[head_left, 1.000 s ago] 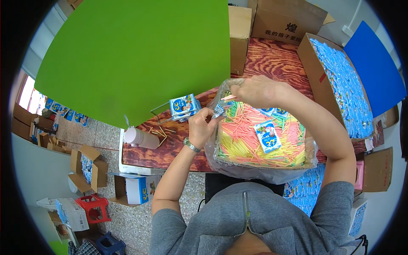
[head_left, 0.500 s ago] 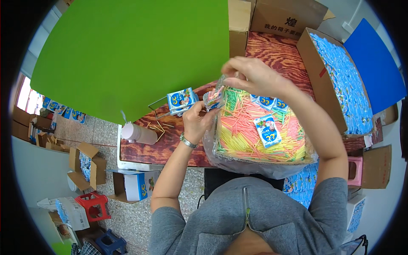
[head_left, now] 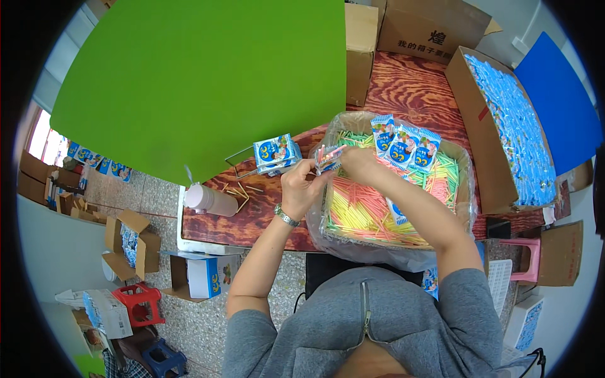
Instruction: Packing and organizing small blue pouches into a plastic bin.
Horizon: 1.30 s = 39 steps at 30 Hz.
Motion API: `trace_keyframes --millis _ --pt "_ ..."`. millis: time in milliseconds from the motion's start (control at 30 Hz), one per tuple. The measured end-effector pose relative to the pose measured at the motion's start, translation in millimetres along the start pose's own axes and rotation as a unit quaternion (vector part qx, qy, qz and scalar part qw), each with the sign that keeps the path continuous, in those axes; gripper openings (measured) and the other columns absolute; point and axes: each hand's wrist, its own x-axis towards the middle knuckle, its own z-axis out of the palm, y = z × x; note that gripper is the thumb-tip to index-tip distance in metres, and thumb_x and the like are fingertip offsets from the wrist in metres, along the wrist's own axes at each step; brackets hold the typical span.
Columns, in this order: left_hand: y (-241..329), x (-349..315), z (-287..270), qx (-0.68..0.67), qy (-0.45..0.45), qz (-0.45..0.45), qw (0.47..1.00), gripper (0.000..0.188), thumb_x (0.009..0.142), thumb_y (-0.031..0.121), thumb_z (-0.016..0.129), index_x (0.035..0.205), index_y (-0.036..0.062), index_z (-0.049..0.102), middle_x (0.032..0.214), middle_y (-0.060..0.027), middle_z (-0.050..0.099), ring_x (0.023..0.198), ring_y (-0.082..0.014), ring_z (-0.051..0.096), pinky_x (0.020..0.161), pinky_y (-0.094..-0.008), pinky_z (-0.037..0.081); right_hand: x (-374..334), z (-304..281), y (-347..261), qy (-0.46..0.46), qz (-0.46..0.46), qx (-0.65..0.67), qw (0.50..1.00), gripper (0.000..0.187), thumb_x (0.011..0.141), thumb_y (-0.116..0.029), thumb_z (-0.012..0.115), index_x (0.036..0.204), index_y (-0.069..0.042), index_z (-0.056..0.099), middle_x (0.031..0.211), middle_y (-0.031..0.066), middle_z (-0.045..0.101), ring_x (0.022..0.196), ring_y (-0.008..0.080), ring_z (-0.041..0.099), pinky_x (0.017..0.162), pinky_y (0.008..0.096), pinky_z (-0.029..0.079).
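My left hand (head_left: 299,185) is closed around the lower part of a small blue-and-white sachet (head_left: 326,166). Pink and pale thin sticks poke out of its open top. Close against the sachet's right side is my right hand (head_left: 360,166), its fingers drawn together; their tips and anything in them are hard to see. Below both hands is a plastic-lined box (head_left: 467,189) filled with thin sticks (head_left: 353,205) in pink, yellow and green. Several flat sachets (head_left: 403,146) lie on the sticks at the far side, and another is partly covered by my right forearm.
Left of my hands, a wire stand (head_left: 236,162) holds stacked sachets (head_left: 275,150). A pink bottle (head_left: 211,199) and loose sticks (head_left: 242,192) are on the wood-patterned table (head_left: 268,220). A green board (head_left: 201,82) covers the far left; a large carton (head_left: 469,120) of sachets stands right.
My right hand has come down and nearer, from above the sachet to beside it. The left hand still holds the sachet, whose clear upper part no longer stands up.
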Motion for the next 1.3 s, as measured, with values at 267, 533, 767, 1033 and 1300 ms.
trace_keyframes --millis 267,533,767,1033,1300 --pt "0 4 9 -0.031 -0.031 0.013 0.999 0.027 0.073 0.014 0.081 0.091 0.0006 0.066 0.074 -0.0098 0.066 0.062 -0.0177 0.065 0.055 -0.0287 0.05 -80 -108 2 0.324 -0.094 0.512 0.79 0.049 0.093 -0.006 0.06 0.138 -0.005 0.041 0.086 0.0071 0.065 0.079 0.0116 0.062 0.07 0.0255 0.05" --pt "10 10 37 -0.108 -0.11 0.004 0.988 0.031 0.074 0.016 0.082 0.096 0.0005 0.067 0.077 -0.0093 0.07 0.06 -0.0145 0.067 0.056 -0.0261 0.052 -86 -95 10 0.401 -0.159 0.327 0.841 0.035 0.087 -0.003 0.067 0.121 -0.003 0.058 0.093 0.0075 0.068 0.088 0.0166 0.064 0.077 0.0291 0.051" --pt "32 33 54 -0.262 -0.22 -0.13 0.931 0.023 0.087 0.014 0.071 0.103 -0.0021 0.066 0.082 -0.0015 0.068 0.073 -0.0048 0.061 0.066 -0.0242 0.055 -105 -91 31 0.406 -0.165 0.171 0.882 0.028 0.082 -0.009 0.072 0.109 -0.003 0.067 0.096 0.0109 0.068 0.089 0.0256 0.067 0.079 0.0334 0.052" --pt "29 70 94 -0.101 -0.299 0.044 0.948 0.026 0.098 0.019 0.056 0.094 -0.0051 0.064 0.088 -0.0024 0.056 0.076 -0.0075 0.058 0.061 -0.0231 0.055 -105 -76 68 0.464 -0.045 0.374 0.802 0.015 0.09 -0.001 0.063 0.105 -0.001 0.068 0.091 0.0045 0.068 0.074 0.0065 0.064 0.058 0.0198 0.051" --pt "11 54 117 -0.299 -0.295 -0.148 0.895 0.029 0.097 0.02 0.057 0.086 -0.0061 0.064 0.084 -0.0054 0.052 0.078 -0.0098 0.058 0.06 -0.0242 0.053 -104 -60 96 0.465 0.019 0.488 0.738 0.019 0.089 -0.007 0.065 0.107 -0.003 0.068 0.093 0.0081 0.068 0.074 0.0114 0.065 0.064 0.0244 0.052"
